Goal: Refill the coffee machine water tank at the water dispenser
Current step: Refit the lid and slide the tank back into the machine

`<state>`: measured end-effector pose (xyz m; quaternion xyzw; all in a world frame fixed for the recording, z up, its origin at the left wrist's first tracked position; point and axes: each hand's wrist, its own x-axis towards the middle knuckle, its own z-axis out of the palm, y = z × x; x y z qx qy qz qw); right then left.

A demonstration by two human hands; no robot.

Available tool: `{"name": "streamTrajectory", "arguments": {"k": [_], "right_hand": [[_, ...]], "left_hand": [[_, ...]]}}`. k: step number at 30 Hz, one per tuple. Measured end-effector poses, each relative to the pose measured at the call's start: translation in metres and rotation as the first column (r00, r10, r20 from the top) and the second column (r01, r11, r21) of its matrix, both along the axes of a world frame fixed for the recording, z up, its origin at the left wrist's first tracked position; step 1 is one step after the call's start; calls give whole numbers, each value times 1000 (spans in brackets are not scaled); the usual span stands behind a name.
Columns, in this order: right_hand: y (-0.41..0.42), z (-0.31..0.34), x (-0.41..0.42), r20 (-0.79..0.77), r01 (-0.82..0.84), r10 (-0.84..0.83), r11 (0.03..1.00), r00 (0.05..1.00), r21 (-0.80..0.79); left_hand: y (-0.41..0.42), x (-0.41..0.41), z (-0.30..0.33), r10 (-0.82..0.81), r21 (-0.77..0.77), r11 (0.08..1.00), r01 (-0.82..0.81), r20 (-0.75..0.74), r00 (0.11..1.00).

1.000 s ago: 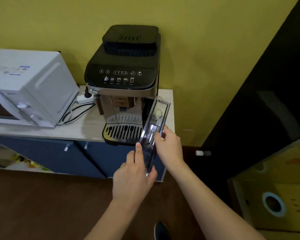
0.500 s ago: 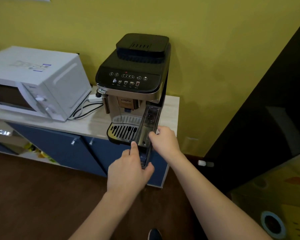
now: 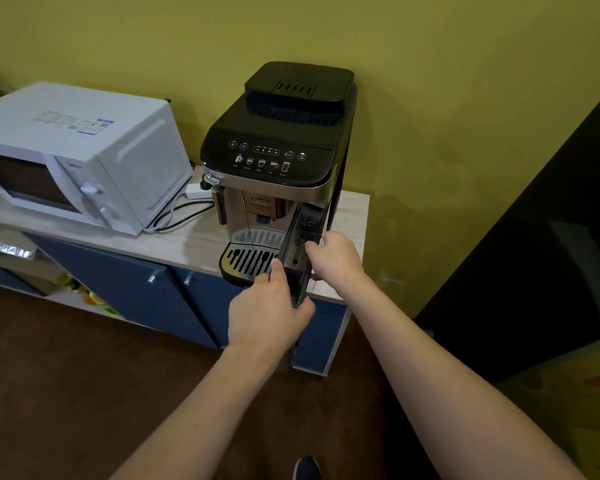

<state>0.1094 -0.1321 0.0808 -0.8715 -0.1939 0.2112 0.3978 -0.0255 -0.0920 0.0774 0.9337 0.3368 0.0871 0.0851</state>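
So from the head cam I've got the tank (image 3: 300, 244) sitting between my two hands, sticking out of the right front of the coffee machine (image 3: 278, 161) and past the front edge of the counter (image 3: 174, 244). My left hand (image 3: 269, 313) is wrapped around its near lower end, fingers up along the left face and thumb hooked round the right side, so that one's properly gripping the tank. My right hand (image 3: 336, 258) is on the right edge a bit higher up, fingers curled over onto the tank's top and clamped on it too. The tank itself is a narrow, tall smoky-clear plastic box, dark looking, with its far end tucked in the machine's slot under the black top. I can see some inner fittings through the plastic, but can't tell how much water is in it. It's just right of the slotted drip tray (image 3: 248, 259). Machine is black on top with a row of lit icons, silver front. Off to the left there's a white microwave (image 3: 73, 154) on the same counter, with cables (image 3: 174, 216) running between them, and blue cabinet doors (image 3: 118, 289) underneath.
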Motion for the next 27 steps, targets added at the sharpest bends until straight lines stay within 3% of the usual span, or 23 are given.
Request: {"name": "streamTrajectory", "arguments": {"k": [9, 20, 27], "right_hand": [[1, 0, 15, -105, 0, 14, 991, 994, 137], [3, -21, 18, -13, -74, 77, 986, 997, 150], [-2, -19, 20, -43, -75, 85, 975, 995, 207]], "left_hand": [[9, 16, 0, -2, 0, 1000, 2, 32, 999], [9, 8, -3, 2, 0, 1000, -2, 63, 998], [8, 9, -1, -5, -6, 1000, 5, 53, 999]]}}
